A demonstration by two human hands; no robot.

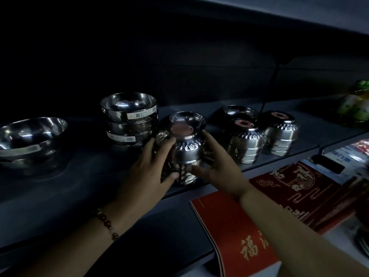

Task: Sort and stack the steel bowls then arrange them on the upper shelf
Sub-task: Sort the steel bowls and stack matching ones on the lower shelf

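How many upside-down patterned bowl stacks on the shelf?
3: one stack held between left hand and right hand, two stacks to its right. Dim light may hide others.

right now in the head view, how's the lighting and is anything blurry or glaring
Head view: very dim, the shelf back is nearly black; glare streaks on the bowl stack held by both hands; the jars at far right are blurred; wide-angle bending shows at the edges.

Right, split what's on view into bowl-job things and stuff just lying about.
Job:
held stack of patterned bowls, gripped by left hand and right hand
two patterned stacks on the right
labelled bowl stack
wide bowl
shelf

Lying about:
red boxes
green packet
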